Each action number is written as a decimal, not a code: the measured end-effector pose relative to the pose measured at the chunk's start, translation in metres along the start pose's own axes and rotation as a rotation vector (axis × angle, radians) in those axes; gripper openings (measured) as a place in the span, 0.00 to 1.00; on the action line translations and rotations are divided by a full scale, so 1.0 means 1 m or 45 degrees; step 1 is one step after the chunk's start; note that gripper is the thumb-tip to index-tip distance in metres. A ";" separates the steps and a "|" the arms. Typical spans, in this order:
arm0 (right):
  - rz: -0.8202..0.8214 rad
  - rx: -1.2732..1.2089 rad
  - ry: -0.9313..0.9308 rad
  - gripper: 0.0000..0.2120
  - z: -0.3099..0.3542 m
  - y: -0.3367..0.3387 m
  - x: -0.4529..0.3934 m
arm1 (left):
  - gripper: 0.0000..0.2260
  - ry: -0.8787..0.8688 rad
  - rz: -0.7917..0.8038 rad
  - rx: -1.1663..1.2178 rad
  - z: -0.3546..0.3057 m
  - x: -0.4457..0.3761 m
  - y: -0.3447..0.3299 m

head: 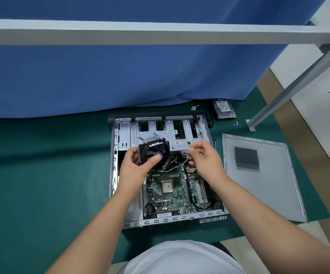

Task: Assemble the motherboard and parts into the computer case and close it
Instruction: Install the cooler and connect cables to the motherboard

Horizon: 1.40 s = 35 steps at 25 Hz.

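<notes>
Looking down past a white shirt and 2 bare forearms onto a green mat. Lying open on its side there, the computer case, near edge closest to the body. Seated flat inside, the motherboard, silver processor square uncovered at its middle, black cable looping along its right side. Further in, over the board's far end: left hand curled round the black cooler fan, thumb pressed on its face, fan tilted and held clear of the board. Beside it, right hand, fingers bent and pinched together on the fan's thin wires. Right of the case, flat on the mat and apart from it, grey side panel with mesh vent. Beyond the case's far right corner, hard drive and a few small screws. Farthest back, blue cloth and a grey metal frame.
</notes>
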State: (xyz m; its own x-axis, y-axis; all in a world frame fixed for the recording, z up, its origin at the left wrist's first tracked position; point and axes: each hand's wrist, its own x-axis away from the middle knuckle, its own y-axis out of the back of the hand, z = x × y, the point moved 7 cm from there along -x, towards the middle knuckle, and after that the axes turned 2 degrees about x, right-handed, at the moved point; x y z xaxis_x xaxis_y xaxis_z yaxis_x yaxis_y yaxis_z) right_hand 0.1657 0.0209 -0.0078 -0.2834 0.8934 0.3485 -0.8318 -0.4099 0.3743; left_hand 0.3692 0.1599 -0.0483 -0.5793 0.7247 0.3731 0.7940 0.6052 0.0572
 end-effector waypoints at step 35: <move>0.647 1.260 0.960 0.39 0.048 -0.038 -0.005 | 0.40 0.370 0.466 0.068 0.007 -0.009 -0.033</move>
State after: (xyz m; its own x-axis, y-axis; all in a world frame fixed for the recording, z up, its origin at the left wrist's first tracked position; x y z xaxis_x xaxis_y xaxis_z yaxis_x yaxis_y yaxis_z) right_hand 0.2216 0.0232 0.0178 -0.9136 0.3549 0.1983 0.0446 -0.3971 0.9167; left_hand 0.3470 0.1354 -0.0604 -0.1811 0.7761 0.6041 0.9216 0.3484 -0.1713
